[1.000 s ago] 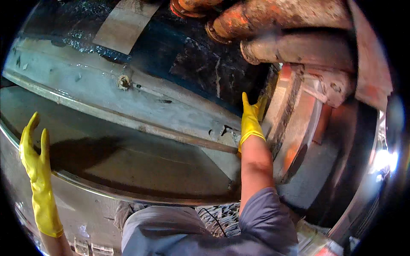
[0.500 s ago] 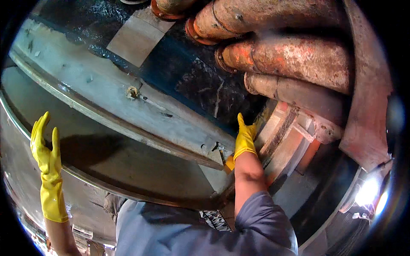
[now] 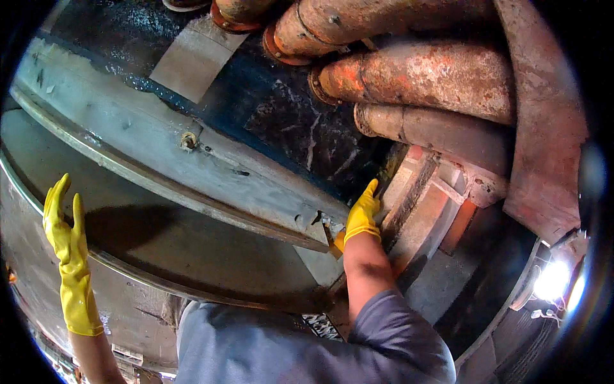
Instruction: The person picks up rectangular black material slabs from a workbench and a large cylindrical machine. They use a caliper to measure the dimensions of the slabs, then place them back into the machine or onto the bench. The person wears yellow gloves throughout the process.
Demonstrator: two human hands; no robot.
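Both my hands wear yellow rubber gloves. My left hand (image 3: 65, 224) is raised at the left, its fingers stretched up and holding nothing, over the rim of a curved metal trough (image 3: 211, 265). My right hand (image 3: 363, 214) reaches forward to the corner between the end of a wet grey metal ledge (image 3: 256, 192) and a whitish block-like frame (image 3: 412, 205). One digit points out toward a dark wet surface (image 3: 300, 128); the other fingers are largely hidden behind the hand. I see nothing held in it. A small yellow-orange piece (image 3: 338, 244) sits beside its wrist at the ledge's end.
Several rusty orange pipes (image 3: 416, 80) come in from the upper right, near a broad curved metal band (image 3: 543, 121). A flat beige rectangular piece (image 3: 197, 61) lies on the dark surface. A bolt (image 3: 188, 141) sticks up from the ledge. A bright lamp (image 3: 551, 281) glows at the right.
My right hand has turned and drawn slightly down toward the ledge's end, its digits less spread in view. My left hand stays raised, almost unmoved. The whole view has shifted slightly.
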